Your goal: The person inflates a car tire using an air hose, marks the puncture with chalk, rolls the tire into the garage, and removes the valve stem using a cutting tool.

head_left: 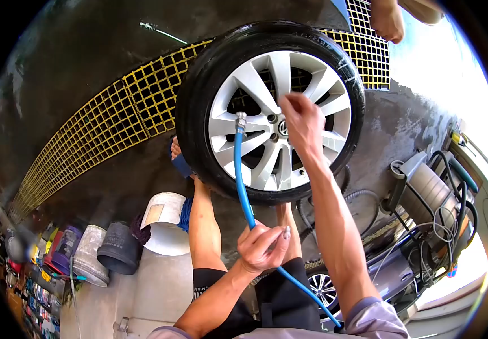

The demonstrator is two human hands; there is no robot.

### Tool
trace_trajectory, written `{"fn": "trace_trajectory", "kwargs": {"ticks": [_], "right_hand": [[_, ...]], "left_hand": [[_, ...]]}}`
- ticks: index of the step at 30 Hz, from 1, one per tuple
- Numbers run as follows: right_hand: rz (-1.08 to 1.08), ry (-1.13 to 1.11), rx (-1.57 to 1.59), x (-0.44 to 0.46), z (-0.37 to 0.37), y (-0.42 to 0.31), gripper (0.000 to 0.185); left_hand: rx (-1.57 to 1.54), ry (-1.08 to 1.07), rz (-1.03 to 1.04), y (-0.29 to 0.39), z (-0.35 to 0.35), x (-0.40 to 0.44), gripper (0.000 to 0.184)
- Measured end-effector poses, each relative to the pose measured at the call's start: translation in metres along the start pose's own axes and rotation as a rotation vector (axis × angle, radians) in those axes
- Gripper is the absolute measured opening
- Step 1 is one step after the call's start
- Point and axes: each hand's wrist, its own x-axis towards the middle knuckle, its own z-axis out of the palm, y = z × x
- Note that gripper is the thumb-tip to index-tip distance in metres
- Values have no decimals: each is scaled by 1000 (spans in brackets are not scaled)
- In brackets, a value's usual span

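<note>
My left hand [264, 247] is closed around a blue hose [241, 169]. The hose rises from the grip to a metal fitting [240, 121] at its end, in front of the wheel's spokes. A small shiny metal piece [287, 232] shows at the left thumb and fingertips. Over the hub of a silver alloy wheel [280, 62] with a black tyre [199, 113] is my right hand [305, 121], its fingers curled together and slightly blurred. Whatever those fingers hold, if anything, is hidden. Whether this hand touches the wheel, I cannot tell.
Yellow floor grating [94, 124] runs behind the wheel. Several buckets, including a white one [168, 223], stand at lower left. At right is a machine with hoses [425, 186], near a dark car [382, 277]. Another person's hand or foot [387, 20] shows at top right.
</note>
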Motion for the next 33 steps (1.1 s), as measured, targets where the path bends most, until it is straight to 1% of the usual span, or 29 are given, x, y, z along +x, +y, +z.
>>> {"fn": "trace_trajectory", "kwargs": {"ticks": [1,3,5,6,8,9,12,15,17,19,20,24,27,29,31,33], "right_hand": [[-66,-7,-34,11,12,-16,26],[-172,-32,-6,34,37,-31,24],[-340,15,12,56,58,-51,21],[-340,8,11,67,72,-51,21],[-574,56,-17,85,97,-52,18],[-567,48,-20,88,106,-51,18],[-725,24,-190,93,117,-50,14],[-771,14,-233,90,120,-54,14],[-788,6,-277,91,118,-53,13],[-852,24,-389,87,119,-50,14],[-881,21,-385,86,118,-50,13],[-854,-40,-427,73,112,-25,12],[-829,-6,-477,66,102,-11,11],[-842,20,-450,68,94,-10,11],[-858,54,-337,71,84,-19,10],[-890,32,-318,79,83,-36,10]], "left_hand": [[-13,21,13,2,-6,8,8],[-13,35,24,2,-17,16,8],[-9,62,47,0,-26,22,8],[-3,73,53,-3,-29,21,9],[1,93,33,-5,-40,24,8],[1,110,14,-5,-45,23,7],[-12,136,-17,-13,-50,28,8],[-16,144,-58,-17,-55,28,10],[-26,152,-46,-20,-51,30,9],[-36,147,-51,-18,-50,31,9],[-34,158,-72,-16,-49,31,9],[-38,153,-88,-13,-44,32,9],[-19,137,-87,-14,-41,32,9],[-51,151,-25,-18,-35,33,7],[-50,143,-21,-20,-35,33,7],[-48,146,-51,-24,-35,31,6]]}}
